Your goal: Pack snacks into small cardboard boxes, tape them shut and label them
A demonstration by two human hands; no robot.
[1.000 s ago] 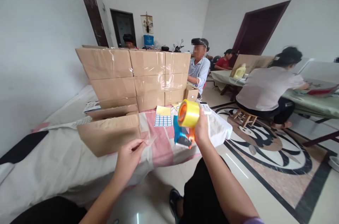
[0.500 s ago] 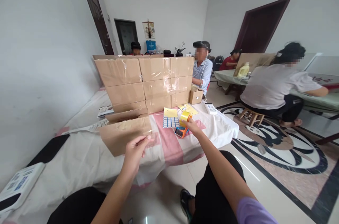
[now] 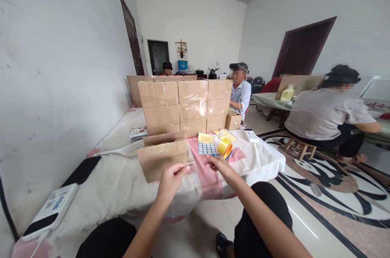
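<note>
My left hand (image 3: 173,176) is pinched closed on a thin clear strip of tape (image 3: 190,164), just in front of a cardboard box (image 3: 163,158) with its flap raised. To its right, my right hand (image 3: 217,165) is loosely bent with fingers apart and holds nothing that I can see. A tape dispenser with a yellow roll (image 3: 224,148) stands on the cloth just beyond the right hand; its base is partly hidden. Behind that hand lies a sheet of blue-edged labels (image 3: 207,147).
A wall of stacked, taped boxes (image 3: 191,105) stands at the back of the table, with a small box (image 3: 234,120) on its right. White devices (image 3: 51,211) and a white perforated strip (image 3: 128,149) lie left. Co-workers sit beyond and at right (image 3: 327,107).
My right hand has let go of the tape dispenser and moved left toward my left hand. The left hand keeps its pinch on the tape. The camera view has tilted up and turned left.
</note>
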